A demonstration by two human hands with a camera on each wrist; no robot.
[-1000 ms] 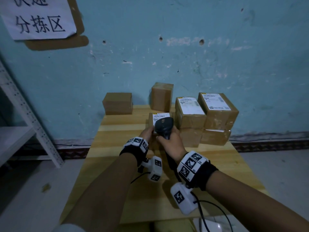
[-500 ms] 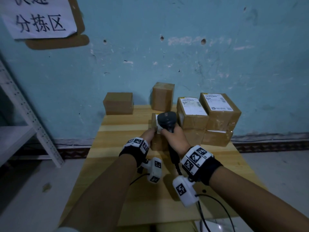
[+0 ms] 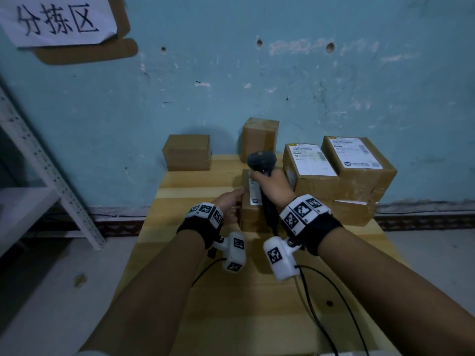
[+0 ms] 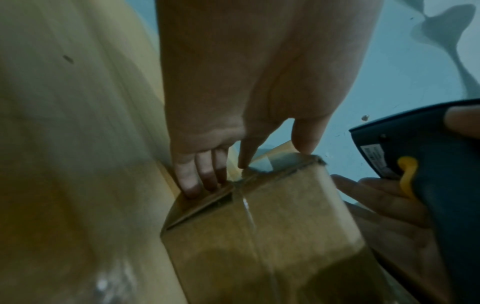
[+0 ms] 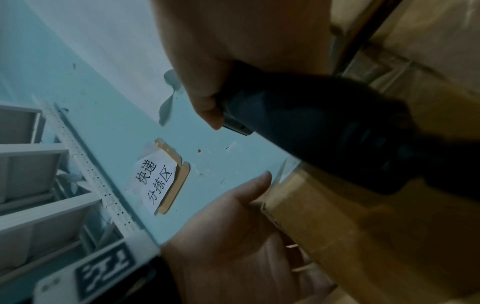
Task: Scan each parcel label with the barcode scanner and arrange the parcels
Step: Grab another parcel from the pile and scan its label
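Note:
A small brown parcel (image 3: 248,214) (image 4: 259,236) with a white label on top lies on the wooden table (image 3: 231,304), close against the left of a stack of parcels (image 3: 312,173). My left hand (image 3: 230,204) (image 4: 221,144) rests against the parcel's left side, with its fingers (image 4: 192,181) straight along the far corner. My right hand (image 3: 273,185) (image 5: 207,72) grips the dark barcode scanner (image 3: 262,160) (image 4: 428,154) (image 5: 324,127) above the parcel's far end. The scanner handle hides part of the label.
Labelled parcels (image 3: 357,160) are stacked at the right by the blue wall, and two plain parcels (image 3: 187,152) (image 3: 259,140) stand at the table's back edge. The scanner cable (image 3: 321,304) trails over the near tabletop. A white metal shelf (image 3: 38,176) stands left of the table.
The scanner head has moved from over the label to past the parcel's far end. My left hand has slid from the parcel's top corner down to its left side.

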